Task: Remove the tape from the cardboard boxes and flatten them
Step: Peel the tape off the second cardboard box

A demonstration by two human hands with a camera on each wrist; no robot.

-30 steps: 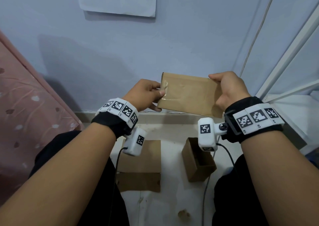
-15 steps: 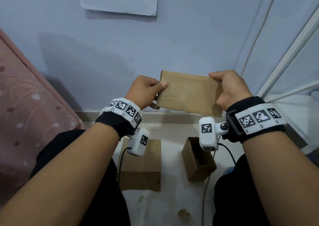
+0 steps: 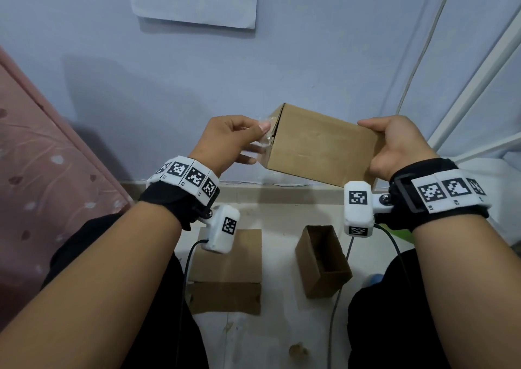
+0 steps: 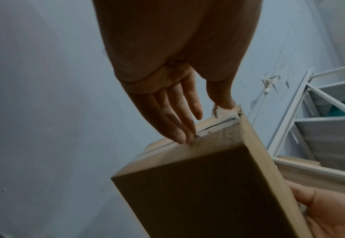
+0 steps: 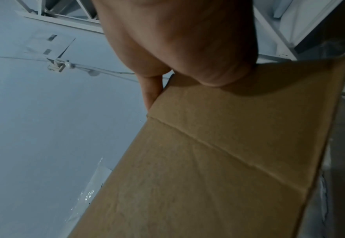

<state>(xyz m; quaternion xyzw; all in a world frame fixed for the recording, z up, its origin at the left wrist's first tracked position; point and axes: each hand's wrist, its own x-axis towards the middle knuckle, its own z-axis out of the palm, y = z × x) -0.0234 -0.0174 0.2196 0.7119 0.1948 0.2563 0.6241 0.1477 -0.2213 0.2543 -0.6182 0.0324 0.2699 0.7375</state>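
Head view: pale floor [image 3: 282,337]; blue wall [image 3: 169,81]; pink bedding [image 3: 42,171].

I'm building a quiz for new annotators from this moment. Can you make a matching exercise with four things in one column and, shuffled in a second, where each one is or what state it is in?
Things
1. held box
2. clear tape
3. flattened cardboard
4. open box

States
A. lying flat on the floor, below the left wrist
B. pinched in the left hand at the box's end
C. on the floor, empty, below the right wrist
D. gripped at one end by the right hand

Pairs: 1-D, 2-B, 3-A, 4-C
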